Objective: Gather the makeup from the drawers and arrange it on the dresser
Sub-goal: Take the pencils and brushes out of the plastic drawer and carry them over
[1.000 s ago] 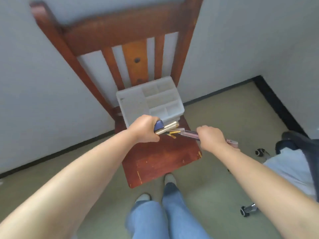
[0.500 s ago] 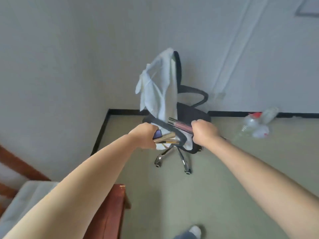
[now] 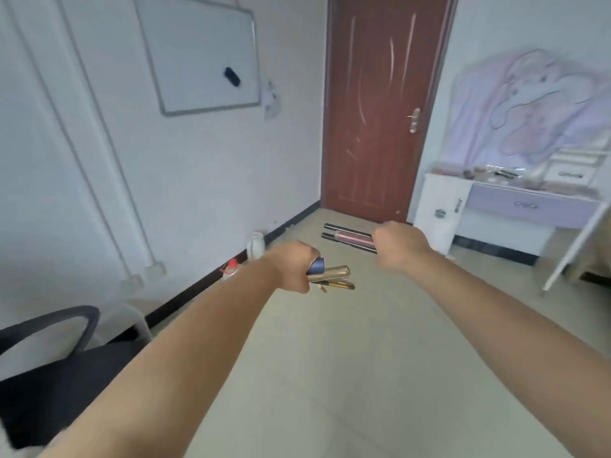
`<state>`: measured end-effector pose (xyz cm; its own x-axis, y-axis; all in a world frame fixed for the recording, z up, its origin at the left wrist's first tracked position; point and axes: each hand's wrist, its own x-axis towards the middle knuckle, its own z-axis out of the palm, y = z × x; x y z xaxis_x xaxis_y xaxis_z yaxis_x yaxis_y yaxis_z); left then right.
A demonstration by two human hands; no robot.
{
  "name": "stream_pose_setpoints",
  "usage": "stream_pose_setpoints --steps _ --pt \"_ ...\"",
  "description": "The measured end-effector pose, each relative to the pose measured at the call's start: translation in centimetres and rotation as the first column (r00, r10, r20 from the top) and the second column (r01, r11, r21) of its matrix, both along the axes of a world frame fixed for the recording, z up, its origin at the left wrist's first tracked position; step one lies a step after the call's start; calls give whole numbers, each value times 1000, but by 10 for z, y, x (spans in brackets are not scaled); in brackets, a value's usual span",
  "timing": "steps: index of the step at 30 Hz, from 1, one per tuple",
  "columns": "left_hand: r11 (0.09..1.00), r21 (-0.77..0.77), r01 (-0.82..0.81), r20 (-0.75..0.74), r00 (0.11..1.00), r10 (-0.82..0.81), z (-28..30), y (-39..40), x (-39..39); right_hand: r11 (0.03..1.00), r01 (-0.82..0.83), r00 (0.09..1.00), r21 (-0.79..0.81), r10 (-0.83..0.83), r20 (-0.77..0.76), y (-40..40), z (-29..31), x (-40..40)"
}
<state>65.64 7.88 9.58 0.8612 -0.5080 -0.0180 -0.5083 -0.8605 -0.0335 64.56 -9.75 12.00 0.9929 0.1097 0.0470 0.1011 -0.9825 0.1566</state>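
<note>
Both fists are loaded: the left hand point(image 3: 292, 266) grips gold tubes point(image 3: 332, 274), the right hand point(image 3: 398, 242) clamps slim pink and black sticks point(image 3: 347, 238) pointing leftward. The dresser point(image 3: 529, 203) lies ahead and right, nearer the right hand, well apart from both.

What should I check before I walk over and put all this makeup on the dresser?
1. Left hand grips the gold tubes tightly: ok.
2. Right hand holds the pink and black sticks firmly: ok.
3. Nothing slipping out: cannot tell, one thin gold piece hangs lower in the left bunch.
4. Floor between you and the dresser is free: ok.
5. Room on the dresser top: cannot tell, some things already lie there and it is blurred.
6. Door shut, so it won't swing at you: ok.
</note>
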Motion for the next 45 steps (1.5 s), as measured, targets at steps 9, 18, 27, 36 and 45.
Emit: stream_pose_setpoints --steps 9,18,27,36,45 --pt "948 115 297 21 953 -301 28 -212 176 954 297 955 33 -296 -17 -205 3 125" --pt "881 169 443 84 884 -460 52 -355 406 882 458 886 107 -463 28 -323 12 317" --pt "762 111 639 135 750 -648 68 -523 603 761 628 770 161 -637 9 -471 33 459" --pt "710 138 691 154 693 -704 66 -720 755 739 648 751 186 -660 4 -667 26 612" --pt "723 157 672 153 707 -690 81 -884 917 753 628 759 197 -649 57 -847 43 788"
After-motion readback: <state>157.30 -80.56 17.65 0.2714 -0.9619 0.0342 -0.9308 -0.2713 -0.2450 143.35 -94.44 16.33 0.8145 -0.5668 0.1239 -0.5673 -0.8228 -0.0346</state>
